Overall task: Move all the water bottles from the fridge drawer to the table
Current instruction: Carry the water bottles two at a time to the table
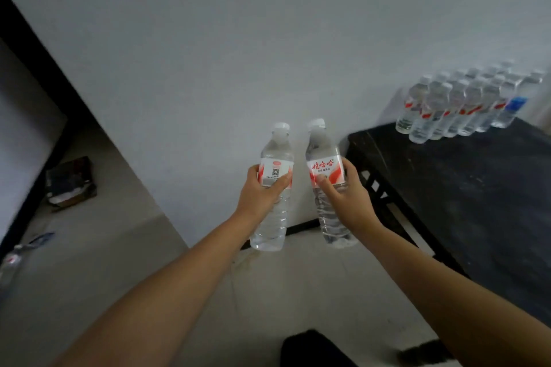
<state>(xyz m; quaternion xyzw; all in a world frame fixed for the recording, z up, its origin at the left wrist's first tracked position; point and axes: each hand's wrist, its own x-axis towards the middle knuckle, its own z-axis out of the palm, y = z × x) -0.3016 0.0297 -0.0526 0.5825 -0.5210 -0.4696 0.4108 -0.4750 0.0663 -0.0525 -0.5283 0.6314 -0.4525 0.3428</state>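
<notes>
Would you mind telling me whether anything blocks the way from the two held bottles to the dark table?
Nothing visible does. The table lies right of both hands, its near part bare; the standing bottles crowd only its far edge.

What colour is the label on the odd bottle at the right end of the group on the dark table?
Blue, on the clear plastic bottle; the head view shows it.

Clear bottles (273, 188) wear red-white labels; table (477, 188) is black.

We look from our head forward and down, close over both grips, toward the wall (268, 39); the desk (462, 188) lies right of them.
</notes>
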